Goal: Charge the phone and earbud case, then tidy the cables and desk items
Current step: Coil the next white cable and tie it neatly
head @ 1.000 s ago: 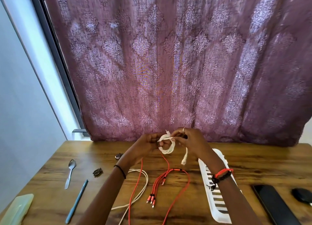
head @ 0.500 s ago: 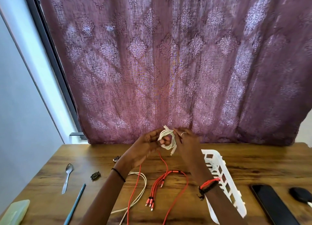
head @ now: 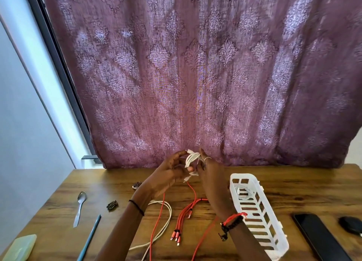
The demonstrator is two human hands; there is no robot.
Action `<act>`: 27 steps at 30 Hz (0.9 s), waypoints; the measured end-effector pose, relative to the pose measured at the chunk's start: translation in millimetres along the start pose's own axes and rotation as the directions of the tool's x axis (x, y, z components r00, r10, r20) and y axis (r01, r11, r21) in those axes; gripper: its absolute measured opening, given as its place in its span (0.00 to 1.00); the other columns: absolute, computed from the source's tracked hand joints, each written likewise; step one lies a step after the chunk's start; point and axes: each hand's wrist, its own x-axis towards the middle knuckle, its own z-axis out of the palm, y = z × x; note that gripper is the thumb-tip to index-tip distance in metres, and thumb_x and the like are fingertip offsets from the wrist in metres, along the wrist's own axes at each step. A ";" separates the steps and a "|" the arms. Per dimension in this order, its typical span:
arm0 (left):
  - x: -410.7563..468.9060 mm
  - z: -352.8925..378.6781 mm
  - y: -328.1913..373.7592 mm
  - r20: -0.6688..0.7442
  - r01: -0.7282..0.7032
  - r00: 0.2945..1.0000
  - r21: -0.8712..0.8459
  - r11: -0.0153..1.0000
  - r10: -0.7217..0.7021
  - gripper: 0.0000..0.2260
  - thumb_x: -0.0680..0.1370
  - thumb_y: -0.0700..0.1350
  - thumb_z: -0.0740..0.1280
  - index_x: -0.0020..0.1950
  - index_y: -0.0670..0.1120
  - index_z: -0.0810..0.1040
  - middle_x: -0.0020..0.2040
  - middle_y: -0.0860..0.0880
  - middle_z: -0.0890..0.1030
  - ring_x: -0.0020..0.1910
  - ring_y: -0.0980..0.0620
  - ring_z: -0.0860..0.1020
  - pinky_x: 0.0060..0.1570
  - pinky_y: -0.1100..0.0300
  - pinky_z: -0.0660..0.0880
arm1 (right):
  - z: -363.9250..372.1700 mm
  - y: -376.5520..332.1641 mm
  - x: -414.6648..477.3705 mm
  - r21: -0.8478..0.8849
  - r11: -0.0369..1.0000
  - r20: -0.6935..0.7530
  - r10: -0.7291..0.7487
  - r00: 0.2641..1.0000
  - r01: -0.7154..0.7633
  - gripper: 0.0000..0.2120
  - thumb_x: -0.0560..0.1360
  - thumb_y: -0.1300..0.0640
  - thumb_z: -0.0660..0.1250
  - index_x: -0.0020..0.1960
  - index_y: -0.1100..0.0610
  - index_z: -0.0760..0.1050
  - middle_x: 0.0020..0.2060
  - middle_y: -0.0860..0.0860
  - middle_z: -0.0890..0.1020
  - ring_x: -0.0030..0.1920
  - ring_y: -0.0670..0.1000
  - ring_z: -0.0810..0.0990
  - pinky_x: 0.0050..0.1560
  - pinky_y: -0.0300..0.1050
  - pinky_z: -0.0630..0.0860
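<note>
A small coil of white cable (head: 192,158) is held up above the far middle of the wooden desk (head: 293,188). My left hand (head: 169,171) and my right hand (head: 208,172) both grip it, fingers pinched around the loops. Below them a red multi-head cable (head: 183,220) and a longer white cable (head: 163,224) lie loose on the desk. A white slotted basket (head: 260,217) stands to the right of my right wrist, with another white coil inside. The black phone (head: 319,239) and a black earbud case (head: 351,224) lie at the right edge.
A spoon (head: 79,207), a teal pen (head: 90,238), a pale green case (head: 19,249) and two small dark clips (head: 112,205) lie on the left part of the desk. A purple curtain (head: 195,74) hangs right behind the desk's far edge.
The white cable's hanging end has been wound into the coil, which is tighter. The basket, flat on its back a second ago, stands upright beside my right arm.
</note>
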 end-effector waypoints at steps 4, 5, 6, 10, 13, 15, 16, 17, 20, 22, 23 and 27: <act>8.2 7.1 -5.9 -0.167 -0.041 0.985 0.071 0.997 0.053 0.18 0.74 0.37 0.69 0.63 0.45 0.74 0.54 0.41 0.80 0.53 0.47 0.78 0.57 0.53 0.73 | -2.2 0.6 2.8 0.035 0.999 -0.024 0.038 0.999 -0.037 0.21 0.76 0.60 0.66 0.68 0.57 0.70 0.58 0.58 0.80 0.58 0.57 0.78 0.54 0.42 0.68; 11.7 6.1 -9.6 -0.242 -0.059 0.967 0.109 0.992 0.084 0.17 0.75 0.35 0.67 0.64 0.43 0.73 0.54 0.41 0.80 0.52 0.48 0.78 0.55 0.54 0.74 | -3.1 -0.4 2.4 0.079 0.996 -0.038 0.038 0.999 -0.035 0.21 0.74 0.59 0.67 0.67 0.57 0.71 0.58 0.58 0.80 0.58 0.56 0.78 0.53 0.38 0.67; 14.8 5.9 -12.7 -0.299 -0.075 0.946 0.173 0.982 0.125 0.16 0.76 0.34 0.65 0.64 0.41 0.73 0.54 0.42 0.80 0.52 0.49 0.78 0.55 0.56 0.75 | -3.3 -0.4 1.9 0.127 0.992 -0.054 0.035 0.998 -0.028 0.21 0.73 0.60 0.69 0.66 0.58 0.73 0.58 0.57 0.80 0.57 0.54 0.78 0.51 0.34 0.66; 18.6 7.6 -20.5 -0.345 -0.096 0.897 0.460 0.883 0.277 0.12 0.75 0.39 0.65 0.58 0.41 0.79 0.51 0.47 0.83 0.49 0.57 0.80 0.53 0.59 0.75 | -2.0 0.7 0.9 0.253 0.966 -0.075 0.065 0.995 -0.044 0.19 0.72 0.59 0.70 0.62 0.56 0.77 0.55 0.55 0.81 0.52 0.49 0.79 0.46 0.28 0.65; 21.0 5.4 -27.6 -0.389 -0.029 0.879 0.537 0.843 0.278 0.11 0.75 0.42 0.65 0.56 0.43 0.80 0.52 0.45 0.83 0.49 0.55 0.80 0.53 0.57 0.75 | -4.0 4.7 -0.2 0.392 0.913 -0.028 0.136 0.990 -0.114 0.18 0.72 0.61 0.69 0.62 0.57 0.77 0.52 0.51 0.83 0.51 0.44 0.80 0.44 0.22 0.69; 24.8 -1.5 -37.8 -0.412 0.009 0.862 0.597 0.802 0.297 0.15 0.72 0.51 0.65 0.56 0.50 0.80 0.54 0.45 0.81 0.53 0.51 0.80 0.55 0.49 0.76 | -4.4 6.5 -0.7 0.472 0.865 0.020 0.184 0.983 -0.171 0.20 0.72 0.62 0.69 0.64 0.57 0.75 0.47 0.51 0.84 0.45 0.43 0.80 0.40 0.22 0.70; 28.4 -6.5 -46.3 -0.434 0.031 0.849 0.610 0.792 0.301 0.16 0.71 0.54 0.64 0.57 0.52 0.80 0.54 0.46 0.80 0.54 0.50 0.80 0.55 0.48 0.76 | -3.4 7.2 -0.5 0.501 0.844 0.043 0.196 0.980 -0.191 0.20 0.72 0.62 0.69 0.64 0.57 0.74 0.43 0.50 0.84 0.42 0.44 0.81 0.38 0.24 0.70; 30.8 -8.8 -50.2 -0.452 0.040 0.837 0.611 0.791 0.307 0.17 0.71 0.53 0.64 0.58 0.53 0.80 0.55 0.47 0.79 0.55 0.50 0.79 0.56 0.48 0.76 | -2.9 7.6 -0.2 0.523 0.828 0.066 0.197 0.978 -0.203 0.21 0.72 0.63 0.69 0.65 0.56 0.74 0.38 0.48 0.83 0.40 0.46 0.81 0.36 0.26 0.71; 21.6 5.3 -35.2 -0.424 -0.025 0.847 0.570 0.821 0.320 0.15 0.73 0.38 0.62 0.56 0.49 0.79 0.53 0.48 0.81 0.54 0.53 0.79 0.56 0.56 0.75 | -2.1 9.9 2.4 0.613 0.757 0.183 0.144 0.973 -0.227 0.21 0.72 0.65 0.69 0.64 0.57 0.73 0.37 0.48 0.83 0.36 0.42 0.82 0.36 0.27 0.72; 18.7 8.5 -32.3 -0.390 -0.066 0.861 0.550 0.833 0.327 0.17 0.74 0.32 0.60 0.56 0.50 0.77 0.49 0.50 0.82 0.48 0.57 0.79 0.51 0.59 0.74 | -4.2 13.6 4.9 0.688 0.675 0.285 0.085 0.955 -0.266 0.21 0.73 0.66 0.68 0.64 0.56 0.73 0.40 0.50 0.85 0.39 0.41 0.82 0.39 0.29 0.74; 18.4 7.3 -31.5 -0.392 -0.073 0.857 0.552 0.831 0.336 0.17 0.74 0.32 0.60 0.55 0.50 0.76 0.47 0.52 0.82 0.47 0.57 0.79 0.50 0.59 0.75 | -5.6 16.2 6.5 0.718 0.636 0.325 0.054 0.944 -0.283 0.20 0.72 0.67 0.68 0.63 0.56 0.73 0.43 0.52 0.85 0.42 0.42 0.83 0.42 0.30 0.74; 19.1 7.8 -29.6 -0.355 -0.111 0.869 0.539 0.835 0.345 0.17 0.74 0.32 0.61 0.53 0.53 0.77 0.46 0.54 0.82 0.46 0.57 0.79 0.50 0.58 0.75 | -13.4 26.3 14.3 0.792 0.508 0.401 -0.015 0.916 -0.338 0.23 0.65 0.67 0.72 0.59 0.55 0.75 0.48 0.56 0.84 0.47 0.49 0.82 0.46 0.36 0.77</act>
